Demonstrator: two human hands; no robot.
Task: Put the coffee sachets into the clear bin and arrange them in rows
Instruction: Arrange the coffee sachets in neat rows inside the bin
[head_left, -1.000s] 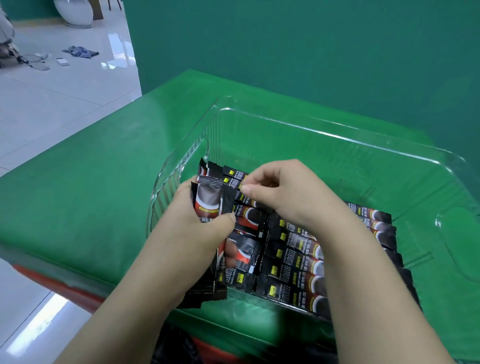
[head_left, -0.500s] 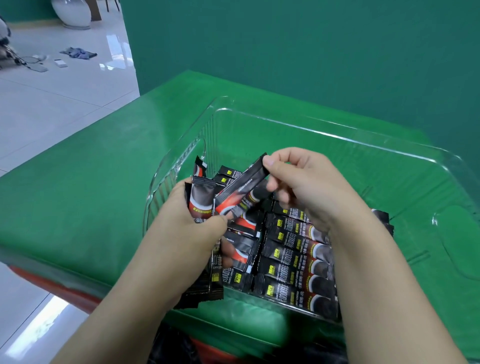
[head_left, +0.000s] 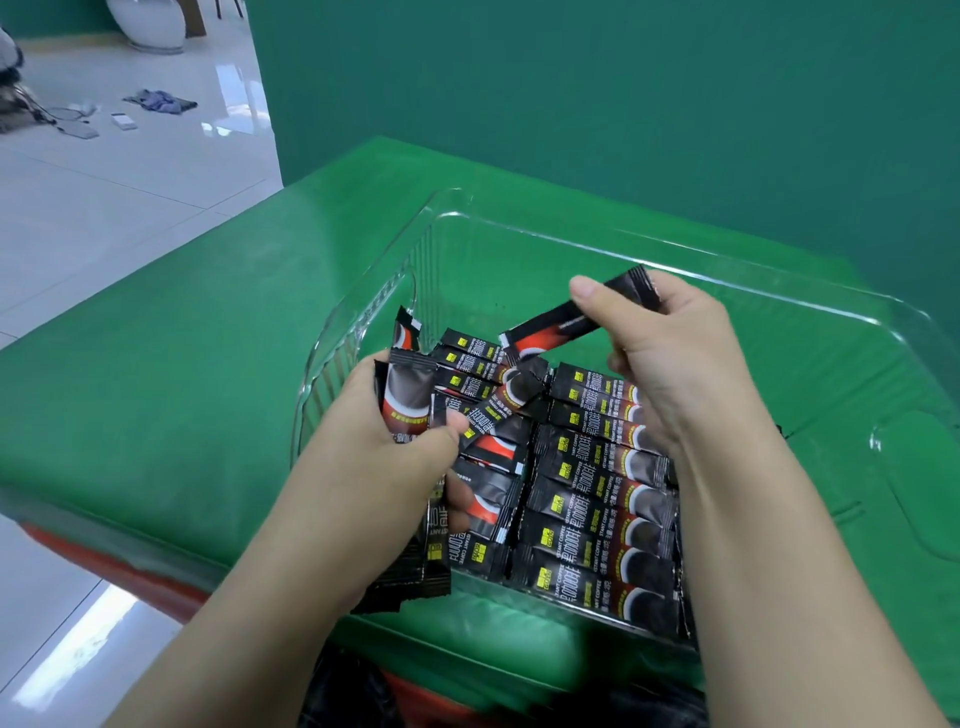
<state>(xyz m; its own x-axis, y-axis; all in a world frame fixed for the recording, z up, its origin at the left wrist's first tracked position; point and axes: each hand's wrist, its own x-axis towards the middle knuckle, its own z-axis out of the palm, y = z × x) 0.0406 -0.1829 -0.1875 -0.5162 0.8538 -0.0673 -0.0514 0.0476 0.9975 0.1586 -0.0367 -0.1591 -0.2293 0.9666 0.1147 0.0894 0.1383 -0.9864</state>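
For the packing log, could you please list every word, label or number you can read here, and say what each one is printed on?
"INSTANT COFFEE" (partly cut off): small white print on the coffee sachets in the row lying in the clear bin.
Large white characters on the same sachets: stylised, not readable.
Yellow square logos on the sachets: too small to read.
Sachet pinched by the right hand: no legible text.
Bundle in the left hand: its yellow line is blurred.

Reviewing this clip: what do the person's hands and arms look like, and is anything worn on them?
Both hands are bare: the left hand and right hand show no gloves, rings or markings. Both forearms are uncovered as far as the picture's bottom edge, with no sleeve, watch or band in view. The nails are short and unpainted where visible.
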